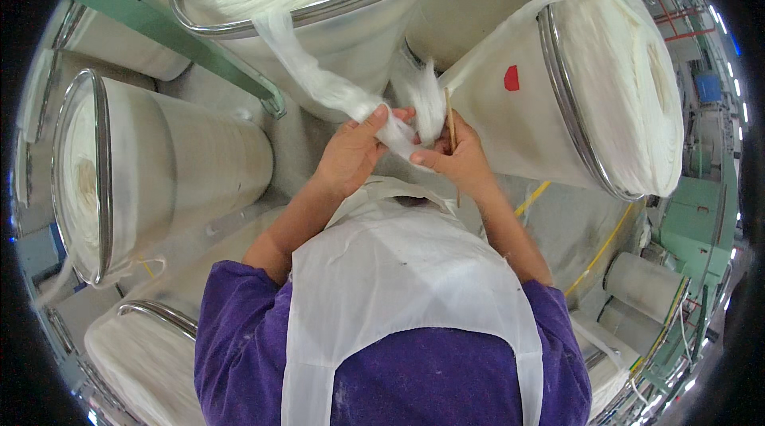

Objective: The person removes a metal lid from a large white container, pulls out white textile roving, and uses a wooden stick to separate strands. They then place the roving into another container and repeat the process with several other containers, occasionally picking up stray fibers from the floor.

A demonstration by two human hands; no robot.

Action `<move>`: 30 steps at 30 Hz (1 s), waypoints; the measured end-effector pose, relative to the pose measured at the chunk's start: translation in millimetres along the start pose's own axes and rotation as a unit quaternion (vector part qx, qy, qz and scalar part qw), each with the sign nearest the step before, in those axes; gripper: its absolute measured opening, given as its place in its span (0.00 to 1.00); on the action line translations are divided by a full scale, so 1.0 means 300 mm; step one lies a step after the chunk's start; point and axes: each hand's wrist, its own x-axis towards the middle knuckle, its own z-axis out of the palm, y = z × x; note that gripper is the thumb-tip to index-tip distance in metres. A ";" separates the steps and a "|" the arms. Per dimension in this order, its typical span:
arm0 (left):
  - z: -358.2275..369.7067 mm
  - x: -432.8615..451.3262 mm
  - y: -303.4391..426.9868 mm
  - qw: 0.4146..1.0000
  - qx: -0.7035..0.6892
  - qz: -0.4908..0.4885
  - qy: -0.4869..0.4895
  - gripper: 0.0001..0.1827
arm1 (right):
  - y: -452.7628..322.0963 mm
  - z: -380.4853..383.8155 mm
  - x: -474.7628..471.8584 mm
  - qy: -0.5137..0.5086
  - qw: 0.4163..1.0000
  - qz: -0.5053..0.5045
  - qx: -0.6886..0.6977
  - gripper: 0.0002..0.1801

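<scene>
A white fibre sliver (326,86) hangs over the metal rim of the sliver can (334,49) in front of me and runs down to my hands. My left hand (355,148) pinches it between thumb and fingers. Its lower part reaches my right hand (457,154), whose thumb presses on it. A frayed tuft of sliver (429,106) stands up beside the right fingers. Along that hand lies a thin wooden stick (450,118), held upright against the palm; the fingers behind it are partly hidden.
A full sliver can (508,121) with a red mark leans at the right. Another sliver can (197,139) is at the left, below a green metal bar (173,31). Yellow lines (600,249) mark the floor, and green machinery (687,211) stands at far right.
</scene>
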 end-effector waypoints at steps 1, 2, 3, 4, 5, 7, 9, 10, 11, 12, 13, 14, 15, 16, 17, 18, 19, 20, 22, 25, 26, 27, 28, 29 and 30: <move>0.009 -0.003 0.005 1.000 -0.016 0.005 0.008 0.19 | -0.005 0.014 0.001 0.000 1.000 -0.018 0.001 0.26; 0.015 -0.008 0.006 0.999 -0.037 0.002 0.025 0.18 | -0.011 0.027 0.000 0.000 0.999 -0.036 0.002 0.26; 0.020 -0.013 0.005 0.999 0.043 0.031 0.010 0.18 | -0.018 0.037 -0.002 0.017 1.000 -0.017 -0.003 0.26; 0.025 -0.018 0.003 0.992 0.119 0.050 0.004 0.17 | -0.026 0.042 -0.002 0.008 0.999 -0.035 0.039 0.26; 0.030 -0.027 -0.003 0.983 0.169 0.066 0.005 0.18 | -0.034 0.044 -0.005 0.015 0.997 -0.016 0.075 0.25; 0.037 -0.043 -0.013 0.993 0.115 0.013 0.001 0.19 | -0.049 0.039 -0.007 0.034 0.995 0.007 0.092 0.25; 0.037 -0.050 -0.014 0.999 0.047 -0.024 0.000 0.20 | -0.058 0.027 -0.007 0.056 0.997 0.016 0.055 0.24; 0.036 -0.051 -0.013 0.999 0.020 -0.031 0.000 0.20 | -0.060 0.021 -0.005 0.061 0.997 0.026 0.043 0.23; 0.032 -0.051 -0.011 0.999 -0.014 -0.046 0.007 0.21 | -0.062 0.018 -0.003 0.066 0.997 0.035 0.031 0.22; 0.028 -0.049 -0.010 0.997 -0.039 -0.069 -0.015 0.21 | -0.062 0.016 -0.001 0.078 0.996 0.045 0.017 0.22; 0.023 -0.045 -0.010 0.992 -0.072 -0.101 -0.029 0.20 | -0.061 0.016 0.002 0.067 0.997 0.037 0.020 0.21; 0.018 -0.040 -0.011 0.986 -0.103 -0.126 -0.036 0.20 | -0.062 0.017 0.004 0.063 0.997 0.030 0.021 0.20; 0.012 -0.037 -0.016 0.987 -0.099 -0.127 -0.023 0.20 | -0.063 0.018 0.006 0.059 0.998 0.023 0.023 0.19; 0.007 -0.033 -0.023 0.988 -0.093 -0.122 -0.003 0.20 | -0.065 0.019 0.005 0.058 0.998 0.006 -0.006 0.18; 0.001 -0.029 -0.031 0.989 -0.096 -0.113 -0.001 0.20 | -0.069 0.019 0.002 0.059 0.998 -0.011 -0.034 0.17; -0.007 -0.023 -0.038 0.993 -0.081 -0.084 0.017 0.20 | -0.074 0.019 -0.001 0.059 0.996 -0.029 -0.062 0.17; -0.015 -0.016 -0.047 0.996 -0.076 -0.052 0.016 0.20 | -0.080 0.017 -0.009 0.065 0.997 -0.018 -0.037 0.15; -0.023 -0.008 -0.053 0.997 -0.069 -0.021 0.013 0.20 | -0.086 0.013 -0.018 0.070 0.997 -0.007 -0.012 0.13; -0.040 0.009 -0.058 0.994 -0.103 -0.020 0.024 0.20 | -0.095 0.009 -0.036 0.061 0.998 -0.007 -0.006 0.12; -0.052 0.031 -0.047 0.993 -0.113 -0.005 0.028 0.21 | -0.088 0.016 -0.048 0.023 0.997 -0.015 -0.065 0.15; -0.049 0.033 -0.040 0.993 -0.108 -0.014 0.055 0.21 | -0.078 0.024 -0.047 0.015 0.996 -0.002 -0.088 0.16; -0.044 0.035 -0.031 0.991 -0.132 0.005 0.012 0.22 | -0.066 0.033 -0.044 0.002 0.995 0.006 -0.104 0.17; -0.037 0.033 -0.018 0.988 -0.154 0.007 -0.004 0.22 | -0.051 0.041 -0.038 0.017 0.993 0.012 -0.120 0.17; -0.028 0.030 -0.007 0.981 -0.186 0.025 -0.059 0.23 | -0.035 0.051 -0.030 0.028 0.991 0.014 -0.129 0.16; -0.017 0.029 0.005 0.983 -0.178 0.021 -0.037 0.24 | -0.020 0.052 -0.023 0.029 0.990 0.030 -0.136 0.16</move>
